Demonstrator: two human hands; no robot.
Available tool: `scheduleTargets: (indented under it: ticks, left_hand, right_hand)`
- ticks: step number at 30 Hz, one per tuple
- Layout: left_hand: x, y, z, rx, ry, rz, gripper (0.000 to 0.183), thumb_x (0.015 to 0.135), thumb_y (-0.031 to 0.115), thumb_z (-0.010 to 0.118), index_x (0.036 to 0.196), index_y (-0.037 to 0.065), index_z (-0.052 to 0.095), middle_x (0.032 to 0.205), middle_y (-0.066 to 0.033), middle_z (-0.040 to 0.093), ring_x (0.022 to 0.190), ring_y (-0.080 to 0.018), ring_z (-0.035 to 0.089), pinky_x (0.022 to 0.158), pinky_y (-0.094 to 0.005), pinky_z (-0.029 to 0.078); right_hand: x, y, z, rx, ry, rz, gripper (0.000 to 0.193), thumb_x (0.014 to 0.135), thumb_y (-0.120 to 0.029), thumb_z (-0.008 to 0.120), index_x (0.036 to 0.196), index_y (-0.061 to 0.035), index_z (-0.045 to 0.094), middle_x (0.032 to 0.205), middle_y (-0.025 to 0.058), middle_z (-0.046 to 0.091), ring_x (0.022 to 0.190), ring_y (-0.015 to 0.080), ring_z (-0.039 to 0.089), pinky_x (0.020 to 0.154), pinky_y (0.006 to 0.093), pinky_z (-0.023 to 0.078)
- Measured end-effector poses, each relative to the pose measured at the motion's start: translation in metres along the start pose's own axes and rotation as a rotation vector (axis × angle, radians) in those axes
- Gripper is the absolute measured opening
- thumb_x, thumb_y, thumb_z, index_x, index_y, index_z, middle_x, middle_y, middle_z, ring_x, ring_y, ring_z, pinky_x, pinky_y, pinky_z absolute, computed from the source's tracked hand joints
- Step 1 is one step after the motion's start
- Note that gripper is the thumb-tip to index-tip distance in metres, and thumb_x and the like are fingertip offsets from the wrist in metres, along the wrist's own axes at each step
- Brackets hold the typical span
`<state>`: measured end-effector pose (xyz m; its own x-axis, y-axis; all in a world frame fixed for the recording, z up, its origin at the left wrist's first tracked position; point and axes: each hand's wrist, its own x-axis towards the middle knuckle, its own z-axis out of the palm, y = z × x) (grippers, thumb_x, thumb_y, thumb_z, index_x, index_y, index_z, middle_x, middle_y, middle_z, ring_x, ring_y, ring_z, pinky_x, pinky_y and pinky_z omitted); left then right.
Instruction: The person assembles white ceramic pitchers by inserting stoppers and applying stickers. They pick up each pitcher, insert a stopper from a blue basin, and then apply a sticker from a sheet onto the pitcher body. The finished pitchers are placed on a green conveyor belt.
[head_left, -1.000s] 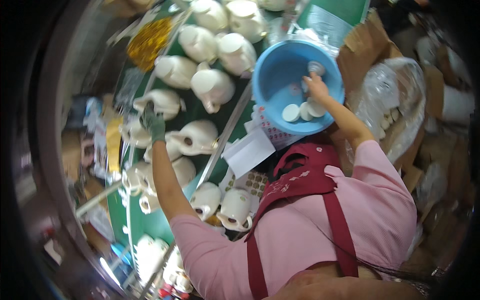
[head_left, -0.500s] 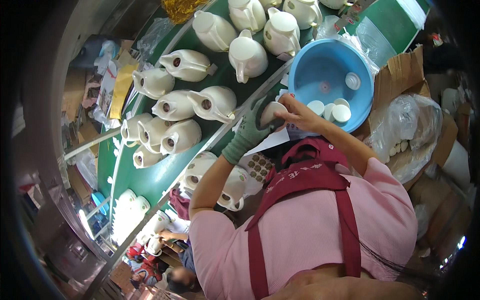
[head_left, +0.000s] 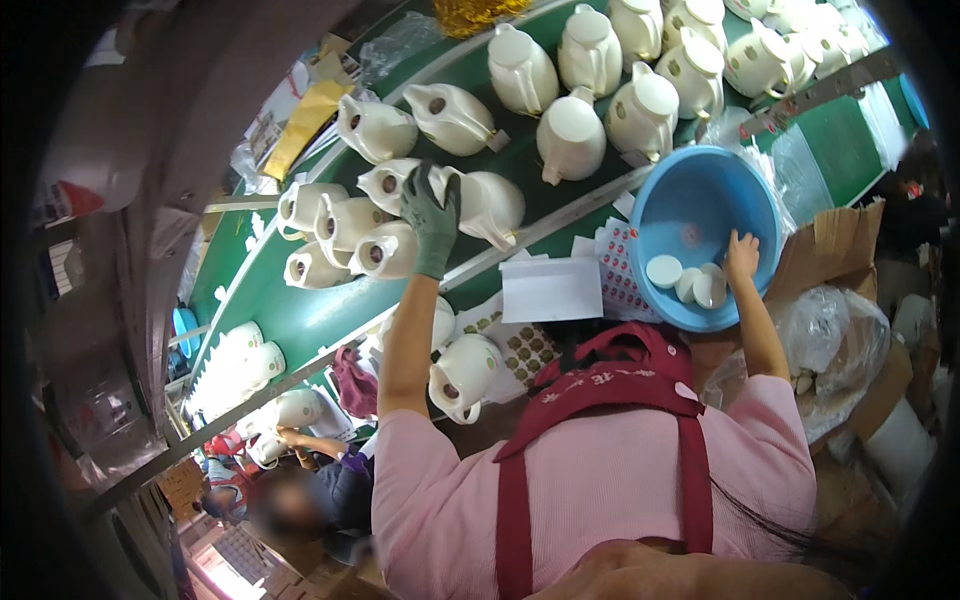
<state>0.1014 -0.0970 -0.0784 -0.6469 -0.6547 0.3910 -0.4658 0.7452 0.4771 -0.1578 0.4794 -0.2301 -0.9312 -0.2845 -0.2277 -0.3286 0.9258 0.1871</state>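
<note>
Left hand, spread, overlaps a glossy cream jug; right hand, grip unclear, is inside the basin's right edge.

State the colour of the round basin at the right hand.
The basin is light blue, seen best in the head view.

Seven open jugs stand between nine and twelve o'clock, plus an eighth jug, its mouth hidden by one of two hands; at least eight white-topped jugs fill twelve to two, others overlapping uncountably; two nearer jugs sit between six and eight. One blue basin, toward three, holds at least four white discs.
</note>
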Motion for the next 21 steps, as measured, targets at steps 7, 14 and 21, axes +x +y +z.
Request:
scheduleTargets:
  ticks: [7,14,21]
  left_hand:
    - [0.170,-0.079,0.006,0.532,-0.116,-0.075,0.080,0.080,0.047,0.072,0.142,0.005,0.044,0.136,-0.0217,0.052,0.122,-0.0403,0.052,0.101,-0.0487,0.042]
    - [0.193,-0.218,0.053,0.695,-0.360,-0.160,0.091,0.071,0.032,0.084,0.149,0.011,0.041,0.149,-0.0218,0.044,0.134,-0.0414,0.042,0.114,-0.0442,0.031]
    - [0.182,-0.175,0.047,0.828,-0.558,-0.352,0.080,0.078,0.057,0.072,0.139,0.009,0.050,0.129,-0.0217,0.061,0.127,-0.0385,0.053,0.102,-0.0526,0.041]
  right_hand:
    - [-0.004,0.027,0.034,-0.210,0.009,0.022,0.057,0.070,-0.011,0.078,0.123,-0.0143,0.057,0.120,0.0121,0.051,0.119,0.0328,0.049,0.085,0.0387,0.052]
    - [-0.013,-0.015,-0.058,0.174,0.102,0.107,0.061,0.061,-0.012,0.085,0.113,-0.0067,0.053,0.115,0.0138,0.047,0.116,0.0341,0.047,0.086,0.0407,0.055]
    - [-0.025,-0.119,-0.221,1.669,-0.096,0.086,0.073,0.085,-0.021,0.071,0.148,-0.0101,0.035,0.119,0.0136,0.052,0.103,0.0231,0.063,0.085,0.0377,0.054]
